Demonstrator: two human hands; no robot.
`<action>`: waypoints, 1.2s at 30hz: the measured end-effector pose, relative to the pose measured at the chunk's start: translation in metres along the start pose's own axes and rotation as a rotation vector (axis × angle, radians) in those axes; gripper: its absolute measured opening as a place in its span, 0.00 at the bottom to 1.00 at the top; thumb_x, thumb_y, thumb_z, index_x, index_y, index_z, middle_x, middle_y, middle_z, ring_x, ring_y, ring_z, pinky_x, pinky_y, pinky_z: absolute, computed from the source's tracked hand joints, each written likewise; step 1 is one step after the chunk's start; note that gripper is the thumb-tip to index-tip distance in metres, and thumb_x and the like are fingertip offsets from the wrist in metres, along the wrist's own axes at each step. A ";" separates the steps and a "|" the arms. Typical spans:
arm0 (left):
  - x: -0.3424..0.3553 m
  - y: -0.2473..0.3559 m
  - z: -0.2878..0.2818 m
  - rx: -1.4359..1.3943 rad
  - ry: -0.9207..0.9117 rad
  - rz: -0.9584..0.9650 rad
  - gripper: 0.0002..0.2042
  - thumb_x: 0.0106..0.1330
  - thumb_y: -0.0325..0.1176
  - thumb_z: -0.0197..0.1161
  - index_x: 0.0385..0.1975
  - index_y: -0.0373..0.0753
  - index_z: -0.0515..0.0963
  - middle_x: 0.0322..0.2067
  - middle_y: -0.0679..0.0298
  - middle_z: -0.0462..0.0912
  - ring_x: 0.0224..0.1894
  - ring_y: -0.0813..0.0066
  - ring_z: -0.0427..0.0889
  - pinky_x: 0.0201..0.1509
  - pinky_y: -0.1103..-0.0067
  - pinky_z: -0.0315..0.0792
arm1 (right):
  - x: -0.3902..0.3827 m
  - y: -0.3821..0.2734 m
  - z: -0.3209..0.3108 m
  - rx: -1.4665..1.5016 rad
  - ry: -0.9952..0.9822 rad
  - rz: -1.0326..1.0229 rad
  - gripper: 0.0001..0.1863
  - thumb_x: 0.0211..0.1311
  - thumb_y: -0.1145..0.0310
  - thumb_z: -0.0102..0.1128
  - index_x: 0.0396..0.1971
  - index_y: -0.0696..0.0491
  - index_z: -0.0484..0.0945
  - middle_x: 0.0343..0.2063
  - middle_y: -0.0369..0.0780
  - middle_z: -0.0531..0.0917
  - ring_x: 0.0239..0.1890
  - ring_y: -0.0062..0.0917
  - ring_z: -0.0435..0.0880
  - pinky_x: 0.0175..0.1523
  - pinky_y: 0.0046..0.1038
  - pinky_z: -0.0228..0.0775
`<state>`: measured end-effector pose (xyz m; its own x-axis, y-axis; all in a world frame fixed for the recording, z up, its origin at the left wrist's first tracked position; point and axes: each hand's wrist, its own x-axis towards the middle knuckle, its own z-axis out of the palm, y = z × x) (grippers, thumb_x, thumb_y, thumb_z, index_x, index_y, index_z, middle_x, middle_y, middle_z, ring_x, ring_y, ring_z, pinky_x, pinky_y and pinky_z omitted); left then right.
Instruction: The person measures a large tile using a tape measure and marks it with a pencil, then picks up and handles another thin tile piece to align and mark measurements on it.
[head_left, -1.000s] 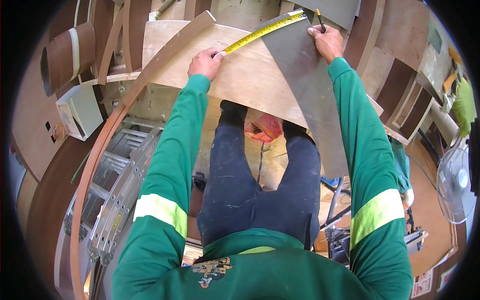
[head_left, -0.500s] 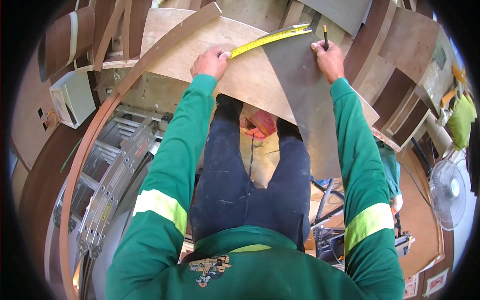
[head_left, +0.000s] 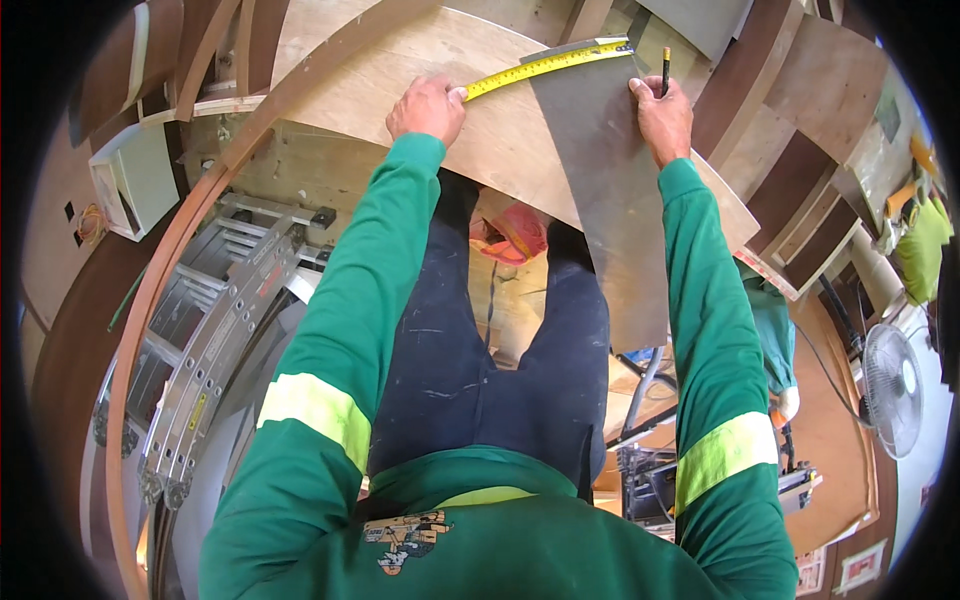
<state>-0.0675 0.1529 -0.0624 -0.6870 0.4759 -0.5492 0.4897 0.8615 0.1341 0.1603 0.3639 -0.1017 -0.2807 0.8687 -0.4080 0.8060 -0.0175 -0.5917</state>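
Observation:
My left hand (head_left: 428, 108) is closed on a yellow tape measure (head_left: 545, 68), whose blade stretches right across a dark grey sheet (head_left: 610, 170). The blade's end lies near the sheet's upper right corner. Just right of that end, my right hand (head_left: 664, 118) is closed around a dark pencil (head_left: 666, 72), which points upward with its light tip on top. The grey sheet is a tapering panel lying over a pale plywood board (head_left: 500, 120). Most of the tape's case is hidden in my left hand.
A long curved brown strip (head_left: 160, 290) runs down the left side, beside a folded aluminium ladder (head_left: 215, 350). A pink-red bag (head_left: 510, 235) lies beyond my legs. At the right are a fan (head_left: 892, 390), wooden cabinet frames (head_left: 800, 200) and a machine with a metal frame (head_left: 650, 480).
The view has shifted slightly. Both hands keep their holds, and the tape remains stretched over the grey sheet with its end a little nearer the right hand's fingertips.

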 end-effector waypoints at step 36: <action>0.014 -0.002 -0.005 0.047 -0.145 -0.008 0.15 0.69 0.48 0.58 0.48 0.50 0.82 0.52 0.61 0.80 0.56 0.56 0.78 0.58 0.60 0.73 | 0.056 -0.053 0.002 0.126 -0.591 -0.510 0.12 0.66 0.60 0.65 0.42 0.51 0.84 0.36 0.36 0.85 0.41 0.22 0.81 0.51 0.24 0.73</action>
<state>-0.0810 0.1586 -0.0659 -0.6078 0.4353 -0.6641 0.5112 0.8545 0.0922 0.1004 0.4126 -0.0946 -0.8584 0.3788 -0.3460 0.4481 0.2254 -0.8651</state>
